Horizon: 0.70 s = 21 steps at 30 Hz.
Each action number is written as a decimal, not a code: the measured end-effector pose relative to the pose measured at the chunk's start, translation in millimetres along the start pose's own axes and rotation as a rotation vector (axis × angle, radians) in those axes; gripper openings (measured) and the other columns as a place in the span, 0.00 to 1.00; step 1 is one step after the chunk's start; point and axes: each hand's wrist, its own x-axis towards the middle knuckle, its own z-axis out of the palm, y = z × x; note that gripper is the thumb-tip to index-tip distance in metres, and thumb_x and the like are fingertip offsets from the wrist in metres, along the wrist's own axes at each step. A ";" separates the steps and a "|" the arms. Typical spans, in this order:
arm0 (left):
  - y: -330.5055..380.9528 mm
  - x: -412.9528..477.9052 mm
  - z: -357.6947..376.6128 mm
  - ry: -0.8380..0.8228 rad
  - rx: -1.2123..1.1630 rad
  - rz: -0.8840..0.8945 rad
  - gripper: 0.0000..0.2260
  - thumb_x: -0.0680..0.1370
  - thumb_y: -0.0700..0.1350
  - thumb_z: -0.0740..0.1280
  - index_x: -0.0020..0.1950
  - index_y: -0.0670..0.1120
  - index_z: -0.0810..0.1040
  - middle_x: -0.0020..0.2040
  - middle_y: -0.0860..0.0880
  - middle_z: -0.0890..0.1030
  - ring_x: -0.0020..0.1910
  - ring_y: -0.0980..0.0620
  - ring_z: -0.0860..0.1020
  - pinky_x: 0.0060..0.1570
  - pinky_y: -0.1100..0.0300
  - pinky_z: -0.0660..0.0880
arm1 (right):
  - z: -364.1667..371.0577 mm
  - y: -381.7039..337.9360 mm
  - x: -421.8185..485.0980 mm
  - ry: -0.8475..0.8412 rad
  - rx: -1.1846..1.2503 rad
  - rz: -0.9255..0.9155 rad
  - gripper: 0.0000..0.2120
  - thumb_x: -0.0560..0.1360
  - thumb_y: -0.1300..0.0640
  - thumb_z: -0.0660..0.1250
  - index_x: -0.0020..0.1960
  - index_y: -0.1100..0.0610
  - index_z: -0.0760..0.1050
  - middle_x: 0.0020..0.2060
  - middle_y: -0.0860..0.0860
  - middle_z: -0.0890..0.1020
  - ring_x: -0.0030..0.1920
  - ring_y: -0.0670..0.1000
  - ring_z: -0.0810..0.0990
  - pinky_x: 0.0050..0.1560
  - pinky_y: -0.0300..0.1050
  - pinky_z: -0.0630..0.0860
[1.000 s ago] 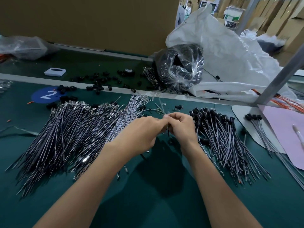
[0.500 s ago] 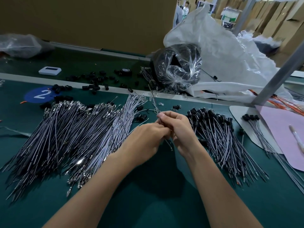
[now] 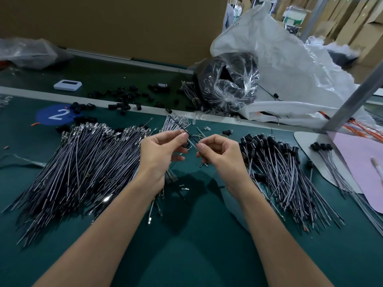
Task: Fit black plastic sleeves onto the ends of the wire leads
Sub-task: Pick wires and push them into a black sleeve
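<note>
Left hand [image 3: 163,156], right hand [image 3: 222,156] slightly apart, each pinching same thin wire lead [image 3: 192,140] over green table [image 3: 186,257]; bare-lead pile [image 3: 83,162] left, sleeved pile [image 3: 275,162] right.

Factory assembly bench [image 3: 186,255] (cartons [image 3: 352,27] stacked behind), wire leads [image 3: 83,162] heaped.

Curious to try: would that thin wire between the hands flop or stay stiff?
Probably stiff over a short span: the wire lead runs straight between left hand and right hand. Likely very light, being so thin. The sleeved leads nearby curve gently, so it should bend, not snap.
</note>
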 end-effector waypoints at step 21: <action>1.1 1.8 -4.0 0.035 -0.166 -0.006 0.02 0.75 0.39 0.71 0.45 0.44 0.83 0.41 0.49 0.85 0.37 0.54 0.83 0.34 0.64 0.78 | 0.9 2.5 -0.6 -0.008 -0.131 -0.029 0.05 0.73 0.63 0.73 0.41 0.54 0.83 0.34 0.52 0.85 0.36 0.56 0.84 0.40 0.45 0.80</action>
